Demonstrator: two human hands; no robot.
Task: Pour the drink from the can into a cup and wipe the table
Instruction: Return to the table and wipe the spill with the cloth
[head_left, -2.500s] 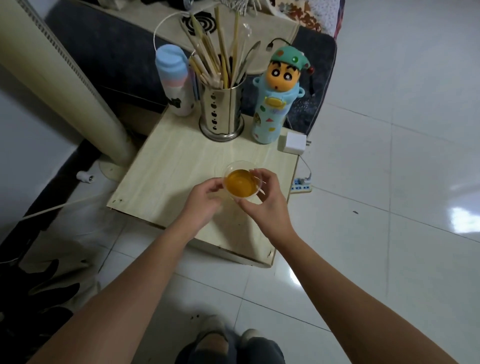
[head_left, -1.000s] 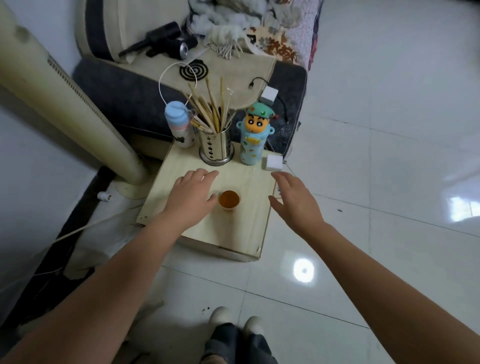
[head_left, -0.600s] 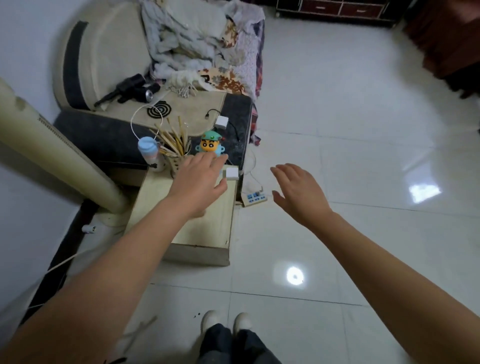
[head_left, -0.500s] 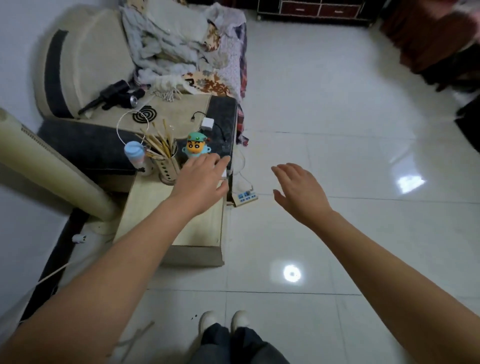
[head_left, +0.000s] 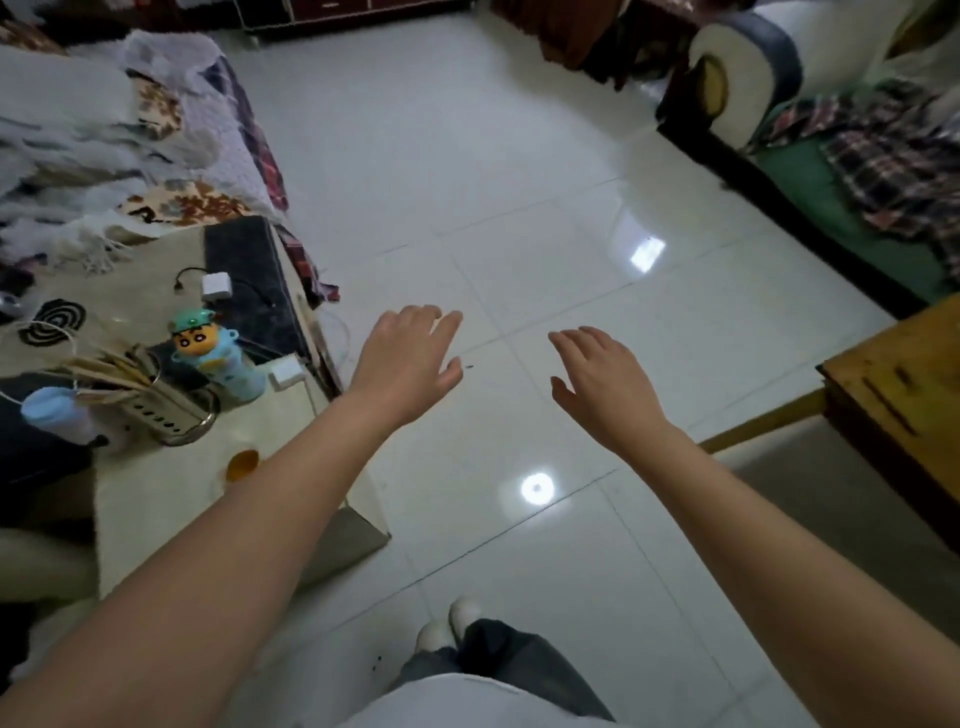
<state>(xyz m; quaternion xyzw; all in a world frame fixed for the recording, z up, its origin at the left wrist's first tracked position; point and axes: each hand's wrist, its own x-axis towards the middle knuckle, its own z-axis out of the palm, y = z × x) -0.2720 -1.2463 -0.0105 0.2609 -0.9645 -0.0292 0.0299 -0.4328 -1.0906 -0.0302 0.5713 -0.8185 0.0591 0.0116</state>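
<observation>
Both our hands, left hand (head_left: 410, 364) and right hand (head_left: 602, 384), have left the cup (head_left: 242, 464), empty and spread; behind them, it's light, spill-prone, best gripped by its sides.

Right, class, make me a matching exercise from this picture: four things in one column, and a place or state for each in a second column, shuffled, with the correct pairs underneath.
Things
1. cup
2. left hand
3. cartoon-character bottle
4. metal utensil holder

Places or states
A. stands full of wooden sticks
B. open in the air above the floor tiles, holding nothing
C. on the small table, holding orange drink
D. at the far edge of the table, wearing a green cap

Pairs: 1-C, 2-B, 3-D, 4-A
</observation>
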